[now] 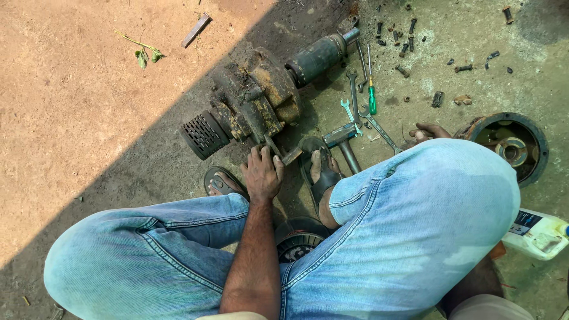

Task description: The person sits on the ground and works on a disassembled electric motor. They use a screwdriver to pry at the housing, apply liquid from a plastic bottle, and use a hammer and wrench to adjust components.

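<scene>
Nearest item: your knees in faded blue jeans (pixel 415 225) are filling the lower view as you are squatting, with a dark finned disc (pixel 298 240) lying on the ground between your legs. Your feet are resting in dark sandals (pixel 320 172) just ahead. Your left hand (pixel 262 173) is reaching down between your knees, fingers curled and pressing on a flat metal piece (pixel 284 155) at the near edge of the rusty motor (pixel 255 101); whether it is gripping that piece or only pushing on it, you cannot tell. Your right hand (pixel 428 133) is showing only partly past your right knee, fingers bent near the ground; its hold cannot be told. A hammer (pixel 344 142) is lying just beside your right foot, with wrenches (pixel 373 121) and a green-handled screwdriver (pixel 371 95) lying beyond it. A round dark housing (pixel 508 145) is sitting to the right, and a white plastic bottle (pixel 536 234) is lying near your right knee. Farthest out, loose bolts (pixel 409 35) are lying scattered on the concrete.
</scene>
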